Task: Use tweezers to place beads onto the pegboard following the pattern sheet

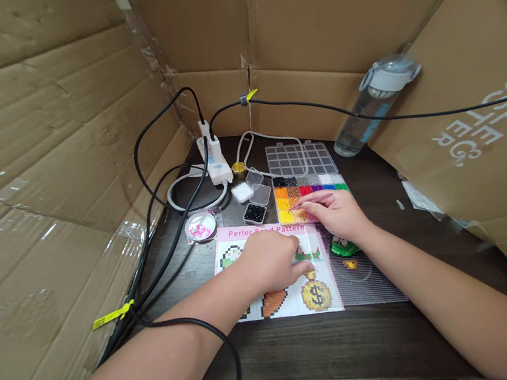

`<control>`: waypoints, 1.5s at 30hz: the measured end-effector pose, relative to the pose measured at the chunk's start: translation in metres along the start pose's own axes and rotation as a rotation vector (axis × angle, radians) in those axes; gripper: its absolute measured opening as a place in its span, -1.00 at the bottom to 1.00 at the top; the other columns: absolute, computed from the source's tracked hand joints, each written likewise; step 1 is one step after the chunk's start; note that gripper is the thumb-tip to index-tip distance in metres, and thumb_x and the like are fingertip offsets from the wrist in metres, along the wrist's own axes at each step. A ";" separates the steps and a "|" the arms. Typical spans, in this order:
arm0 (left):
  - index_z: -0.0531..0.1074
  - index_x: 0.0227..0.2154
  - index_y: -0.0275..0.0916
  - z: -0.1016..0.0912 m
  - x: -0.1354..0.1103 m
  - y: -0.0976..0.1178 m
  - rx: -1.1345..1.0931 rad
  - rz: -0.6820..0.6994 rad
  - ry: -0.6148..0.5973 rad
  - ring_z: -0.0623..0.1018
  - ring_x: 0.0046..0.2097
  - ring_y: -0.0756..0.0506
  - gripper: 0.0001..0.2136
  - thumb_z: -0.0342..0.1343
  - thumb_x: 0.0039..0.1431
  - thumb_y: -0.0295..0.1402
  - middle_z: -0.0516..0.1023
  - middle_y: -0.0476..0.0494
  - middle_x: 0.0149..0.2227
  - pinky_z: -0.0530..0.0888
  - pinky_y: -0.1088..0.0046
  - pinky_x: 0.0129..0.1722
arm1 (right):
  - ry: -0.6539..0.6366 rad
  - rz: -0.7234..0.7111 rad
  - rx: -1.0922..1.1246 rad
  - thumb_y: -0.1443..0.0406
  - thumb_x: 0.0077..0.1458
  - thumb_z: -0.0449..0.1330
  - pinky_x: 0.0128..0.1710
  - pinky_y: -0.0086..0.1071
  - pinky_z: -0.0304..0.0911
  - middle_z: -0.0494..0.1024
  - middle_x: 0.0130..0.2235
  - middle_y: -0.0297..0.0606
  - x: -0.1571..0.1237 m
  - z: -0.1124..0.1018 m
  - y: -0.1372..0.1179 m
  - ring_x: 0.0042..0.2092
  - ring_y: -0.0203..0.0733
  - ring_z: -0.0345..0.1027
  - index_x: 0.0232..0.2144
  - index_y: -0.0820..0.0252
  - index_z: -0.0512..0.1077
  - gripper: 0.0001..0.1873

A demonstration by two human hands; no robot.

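My right hand point(335, 212) pinches pink tweezers point(321, 199), their tip over the yellow and orange compartments of the bead box point(278, 211). My left hand point(276, 259) lies palm down on the Perler bead pattern sheet point(272, 315), thumb and forefinger apart; the thumb is beside the pictured money bag point(315, 296). I cannot make out anything held in it. Below my right wrist, a green bead piece point(345, 248) sits on a dark mesh mat point(375, 291). Nearer me on the mat is a small yellow-brown bead cluster point(350, 265), seemingly on a clear round plate.
Behind my hands stand a box of black beads point(255, 213), a box of white beads point(242, 192) and a dish of pink beads point(200, 226). A power strip point(217, 163) and black cables point(183, 216) run along the left. A water bottle point(375, 109) leans against the cardboard wall point(463, 99).
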State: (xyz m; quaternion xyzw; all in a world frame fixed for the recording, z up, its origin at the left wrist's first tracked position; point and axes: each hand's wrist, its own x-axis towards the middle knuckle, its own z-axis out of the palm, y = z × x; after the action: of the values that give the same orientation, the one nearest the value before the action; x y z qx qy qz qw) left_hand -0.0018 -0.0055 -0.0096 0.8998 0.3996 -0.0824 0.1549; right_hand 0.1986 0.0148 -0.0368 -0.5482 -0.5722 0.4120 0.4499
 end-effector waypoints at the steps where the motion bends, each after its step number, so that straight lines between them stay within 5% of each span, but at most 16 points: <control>1: 0.62 -0.19 -0.18 0.000 0.000 0.000 0.000 0.000 -0.002 0.68 -0.18 -0.36 -0.51 0.10 0.28 0.18 0.70 -0.28 -0.28 0.46 0.22 -0.28 | -0.001 0.006 -0.003 0.06 0.04 0.35 -0.23 -0.21 0.57 0.73 -0.23 -0.09 0.000 0.000 0.000 -0.18 -0.02 0.62 -0.35 0.19 0.68 -0.69; 10: 0.62 -0.20 -0.19 -0.005 -0.001 0.002 0.007 0.007 -0.002 0.67 -0.20 -0.31 -0.53 0.12 0.29 0.15 0.68 -0.26 -0.30 0.46 0.25 -0.26 | 0.110 -0.058 -0.066 0.14 0.06 0.36 -0.37 -0.31 0.46 0.70 -0.29 -0.11 -0.006 -0.007 -0.020 -0.30 -0.11 0.56 -0.36 0.23 0.69 -0.74; 14: 0.62 -0.22 -0.19 -0.005 0.000 0.002 0.004 0.010 -0.006 0.65 -0.21 -0.28 -0.54 0.11 0.29 0.13 0.69 -0.26 -0.28 0.43 0.28 -0.29 | 0.196 -0.086 -0.020 0.09 0.09 0.39 -0.62 -0.42 0.09 0.56 -0.52 -0.24 -0.021 -0.028 -0.039 -0.57 -0.33 0.23 -0.30 0.22 0.71 -0.70; 18: 0.62 -0.24 -0.21 -0.005 0.001 0.000 0.000 0.019 -0.007 0.64 -0.21 -0.29 -0.53 0.09 0.29 0.12 0.69 -0.29 -0.27 0.39 0.29 -0.32 | 0.269 -0.064 0.053 0.00 0.04 0.46 -0.68 -0.41 -0.10 0.63 -0.45 -0.19 -0.052 -0.056 -0.047 -0.63 -0.42 0.01 -0.31 0.13 0.71 -0.66; 23: 0.61 -0.20 -0.21 -0.004 0.002 0.000 -0.004 0.024 -0.003 0.63 -0.17 -0.29 -0.55 0.08 0.31 0.10 0.68 -0.29 -0.26 0.38 0.32 -0.31 | 0.359 0.105 0.139 0.01 -0.13 0.56 -0.71 -0.44 -0.09 0.71 -0.35 -0.04 -0.107 -0.073 -0.030 -0.65 -0.44 0.03 -0.39 0.15 0.69 -0.63; 28: 0.61 -0.21 -0.22 -0.007 0.002 0.002 0.008 0.014 -0.007 0.63 -0.19 -0.29 -0.54 0.08 0.30 0.10 0.67 -0.28 -0.27 0.34 0.32 -0.33 | 0.390 0.228 0.137 0.02 -0.03 0.52 -0.71 -0.43 -0.07 0.72 -0.29 0.02 -0.147 -0.069 0.006 -0.65 -0.44 0.05 -0.31 0.21 0.70 -0.61; 45: 0.61 -0.24 -0.21 -0.005 0.003 0.002 0.002 0.016 -0.002 0.61 -0.23 -0.25 -0.53 0.10 0.28 0.13 0.65 -0.25 -0.32 0.31 0.34 -0.33 | 0.394 0.185 0.050 0.04 0.10 0.43 -0.67 -0.41 0.00 0.69 -0.37 -0.07 -0.154 -0.062 0.030 -0.63 -0.39 0.09 -0.23 0.22 0.69 -0.63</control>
State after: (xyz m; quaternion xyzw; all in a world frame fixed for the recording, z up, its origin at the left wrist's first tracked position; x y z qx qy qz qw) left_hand 0.0015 -0.0029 -0.0052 0.9030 0.3920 -0.0824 0.1550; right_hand 0.2650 -0.1380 -0.0596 -0.6567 -0.4101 0.3506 0.5269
